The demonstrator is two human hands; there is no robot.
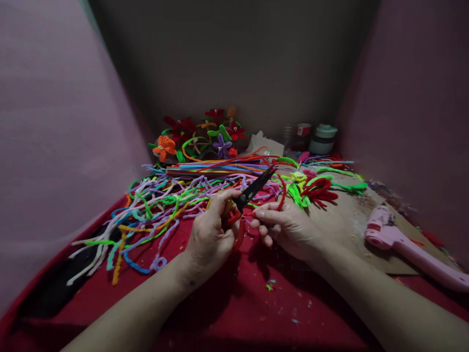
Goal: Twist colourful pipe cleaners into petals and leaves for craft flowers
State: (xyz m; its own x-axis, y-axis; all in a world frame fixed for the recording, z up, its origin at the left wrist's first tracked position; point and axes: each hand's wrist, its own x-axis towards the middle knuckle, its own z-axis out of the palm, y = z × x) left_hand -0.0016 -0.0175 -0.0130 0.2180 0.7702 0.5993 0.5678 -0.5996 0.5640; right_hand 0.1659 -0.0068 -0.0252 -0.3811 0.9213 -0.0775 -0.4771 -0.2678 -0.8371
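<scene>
My left hand [214, 227] is closed round the handles of a pair of scissors [255, 188]. The dark blades point up and to the right, and the handles look red and yellow. Beside it, my right hand [287, 227] pinches a red pipe cleaner [283, 191], whose free end curves upward above the fingers. Its other end lies close to the scissors' handles; whether they touch I cannot tell. Just beyond my right hand is a bunch of red pipe cleaner loops [321, 192] next to bright green ones [298, 196].
Loose coloured pipe cleaners [164, 200] cover the left side, with a straight bundle [220, 167] behind. Pipe cleaner flowers [222, 145] stand at the back. A pink glue gun [394, 234] lies on cardboard [353, 227] at right. A lidded jar [323, 139] is farther back. Scraps dot the red cloth [256, 313].
</scene>
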